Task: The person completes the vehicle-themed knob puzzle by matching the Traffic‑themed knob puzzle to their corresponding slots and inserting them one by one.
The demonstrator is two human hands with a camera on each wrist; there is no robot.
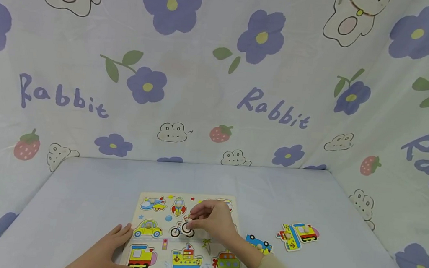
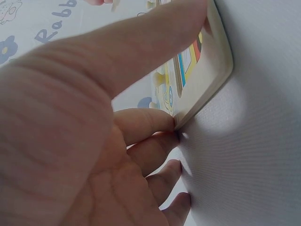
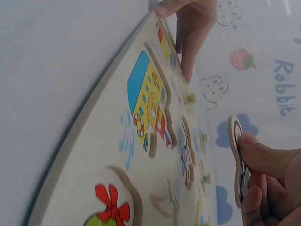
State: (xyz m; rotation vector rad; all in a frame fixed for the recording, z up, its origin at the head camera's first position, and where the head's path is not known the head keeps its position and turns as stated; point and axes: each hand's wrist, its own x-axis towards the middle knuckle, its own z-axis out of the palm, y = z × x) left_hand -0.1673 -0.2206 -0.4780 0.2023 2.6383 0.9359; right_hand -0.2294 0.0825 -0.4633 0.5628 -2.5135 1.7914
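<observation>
A wooden peg puzzle board with printed vehicles lies on the table. My left hand rests at its left side; the thumb lies over the near corner and the fingertips touch the side edge, fingers extended. Above the middle of the board, my right hand pinches a bicycle puzzle piece between thumb and fingers. That piece is tilted on edge, raised over the bicycle recess. Car, airplane and rocket pieces with knobs sit in the board.
Right of the board lie a blue bus piece, a ship piece and a train piece. The ship recess and train recess show printed pictures. A patterned curtain stands behind the table.
</observation>
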